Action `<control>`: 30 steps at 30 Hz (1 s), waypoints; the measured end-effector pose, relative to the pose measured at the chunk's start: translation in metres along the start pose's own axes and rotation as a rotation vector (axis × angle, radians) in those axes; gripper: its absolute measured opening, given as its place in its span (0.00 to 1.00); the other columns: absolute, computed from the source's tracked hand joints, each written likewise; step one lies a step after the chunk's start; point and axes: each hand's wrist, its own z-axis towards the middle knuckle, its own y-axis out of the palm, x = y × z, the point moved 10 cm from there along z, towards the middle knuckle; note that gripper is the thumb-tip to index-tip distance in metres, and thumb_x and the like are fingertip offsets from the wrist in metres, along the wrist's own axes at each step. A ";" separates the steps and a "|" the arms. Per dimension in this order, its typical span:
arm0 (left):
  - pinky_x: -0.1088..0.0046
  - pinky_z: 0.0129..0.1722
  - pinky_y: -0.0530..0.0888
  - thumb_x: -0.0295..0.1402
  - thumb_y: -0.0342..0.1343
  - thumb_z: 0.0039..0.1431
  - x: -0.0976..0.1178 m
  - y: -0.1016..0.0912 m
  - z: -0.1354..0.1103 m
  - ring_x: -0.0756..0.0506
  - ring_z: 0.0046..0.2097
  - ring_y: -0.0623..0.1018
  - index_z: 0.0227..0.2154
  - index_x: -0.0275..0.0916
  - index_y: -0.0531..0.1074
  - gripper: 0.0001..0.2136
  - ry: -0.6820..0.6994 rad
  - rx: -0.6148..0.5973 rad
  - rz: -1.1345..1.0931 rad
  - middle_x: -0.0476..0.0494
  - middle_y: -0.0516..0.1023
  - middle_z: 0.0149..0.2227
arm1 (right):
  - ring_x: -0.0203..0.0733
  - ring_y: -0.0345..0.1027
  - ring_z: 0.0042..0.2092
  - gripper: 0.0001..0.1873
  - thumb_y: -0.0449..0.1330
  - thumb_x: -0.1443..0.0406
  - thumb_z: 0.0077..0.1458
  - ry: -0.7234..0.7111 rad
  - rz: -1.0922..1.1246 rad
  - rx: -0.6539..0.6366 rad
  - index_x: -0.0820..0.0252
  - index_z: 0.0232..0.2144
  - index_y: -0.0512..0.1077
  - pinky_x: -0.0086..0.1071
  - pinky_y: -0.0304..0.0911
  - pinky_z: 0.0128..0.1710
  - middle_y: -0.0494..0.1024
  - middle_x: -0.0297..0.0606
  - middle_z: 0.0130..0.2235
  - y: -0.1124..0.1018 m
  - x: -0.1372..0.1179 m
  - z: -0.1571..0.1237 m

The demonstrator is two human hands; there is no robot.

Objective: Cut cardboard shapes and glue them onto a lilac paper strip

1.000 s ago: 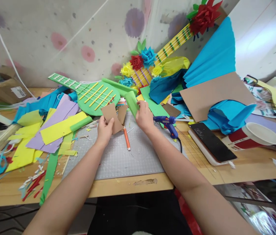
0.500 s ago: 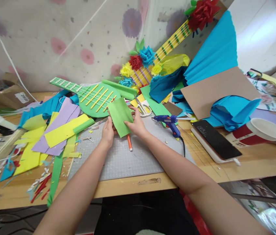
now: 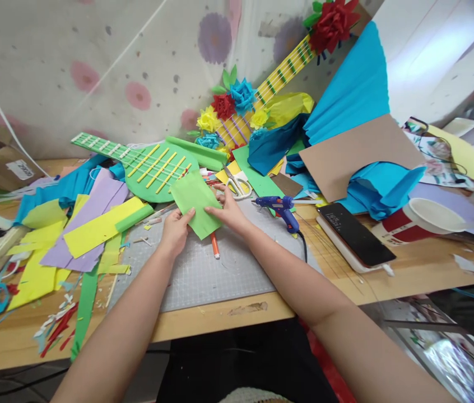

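A light green piece of paper [image 3: 196, 205] is held up over the grey cutting mat [image 3: 220, 285]. My left hand [image 3: 175, 230] pinches its left lower edge, with the thumb on the front face. At the right edge my right hand [image 3: 229, 210] grips it, thumb in front and fingers behind. Below the paper an orange marker [image 3: 215, 246] pokes out, its upper part hidden. Behind the paper lies a green paper guitar [image 3: 148, 168] with yellow strips and white strings. Scissors [image 3: 239, 186] with white handles rest just beyond my right hand.
A blue glue gun [image 3: 279, 210] with a black cord lies right of the mat. Farther right are a phone [image 3: 357, 234] and a paper cup [image 3: 413, 224]. Paper scraps [image 3: 94, 229] crowd the left. A yellow flowered guitar [image 3: 281, 81] leans on the wall behind.
My left thumb has come round onto the front of the green paper. The whole scene has shifted slightly left as the head view turned.
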 end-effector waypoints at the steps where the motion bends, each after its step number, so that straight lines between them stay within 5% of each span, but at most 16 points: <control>1: 0.62 0.37 0.75 0.38 0.65 0.35 0.000 0.001 0.000 0.41 0.37 0.78 0.33 0.35 0.71 0.20 -0.004 -0.005 -0.003 0.42 0.79 0.33 | 0.39 0.69 0.43 0.34 0.60 0.63 0.45 0.027 0.085 -0.047 0.59 0.52 0.49 0.33 0.66 0.40 0.72 0.41 0.45 0.003 0.002 0.000; 7: 0.62 0.36 0.76 0.37 0.67 0.33 -0.002 0.002 -0.003 0.41 0.36 0.78 0.33 0.35 0.73 0.20 -0.064 -0.001 -0.031 0.40 0.79 0.34 | 0.40 0.71 0.39 0.30 0.64 0.65 0.36 0.140 0.346 -0.095 0.58 0.43 0.58 0.34 0.68 0.37 0.74 0.36 0.40 0.005 0.013 -0.001; 15: 0.64 0.38 0.76 0.33 0.67 0.34 0.000 -0.005 -0.002 0.43 0.35 0.79 0.31 0.32 0.75 0.17 -0.050 0.034 -0.050 0.40 0.79 0.31 | 0.41 0.69 0.43 0.32 0.68 0.65 0.30 0.116 0.465 -0.117 0.56 0.42 0.63 0.33 0.67 0.41 0.74 0.35 0.43 0.004 0.015 0.002; 24: 0.69 0.38 0.77 0.27 0.62 0.44 -0.006 0.007 -0.003 0.46 0.34 0.79 0.34 0.34 0.74 0.11 -0.170 -0.116 -0.097 0.40 0.80 0.35 | 0.41 0.71 0.38 0.30 0.69 0.64 0.30 0.232 0.598 -0.297 0.59 0.40 0.67 0.35 0.68 0.38 0.76 0.38 0.39 0.016 0.011 -0.007; 30: 0.67 0.37 0.77 0.31 0.65 0.40 -0.006 0.007 -0.002 0.44 0.34 0.79 0.33 0.34 0.75 0.14 -0.147 -0.141 -0.053 0.40 0.80 0.34 | 0.40 0.71 0.36 0.27 0.69 0.64 0.29 0.301 0.635 -0.363 0.61 0.37 0.68 0.35 0.68 0.39 0.76 0.39 0.37 0.024 0.014 -0.014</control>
